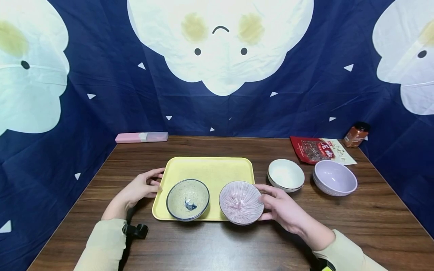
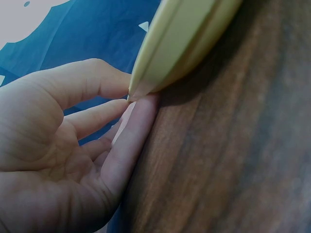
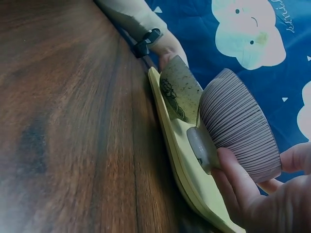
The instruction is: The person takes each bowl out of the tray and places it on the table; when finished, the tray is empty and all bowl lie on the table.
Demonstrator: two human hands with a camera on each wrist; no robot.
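A yellow tray (image 1: 203, 165) lies on the table, and my left hand (image 1: 140, 188) is at its left edge. In the left wrist view, the fingertips pinch the tray rim (image 2: 146, 73). A speckled bowl with a dark rim and a blue fish drawing (image 1: 183, 192) rests on the tray's front left part. My right hand (image 1: 283, 209) grips a bowl with thin purple-brown stripes (image 1: 239, 199) by its right side, over the tray's front right corner. In the right wrist view, this striped bowl (image 3: 238, 131) has its foot close over the tray.
Right of the tray stand a white bowl (image 1: 286, 173) and a lilac bowl (image 1: 333, 177). Behind them lie a red spice packet (image 1: 312, 150) and a dark-lidded jar (image 1: 356, 135). A pink case (image 1: 129, 137) is at the back left, by the blue cloth backdrop (image 1: 203, 109).
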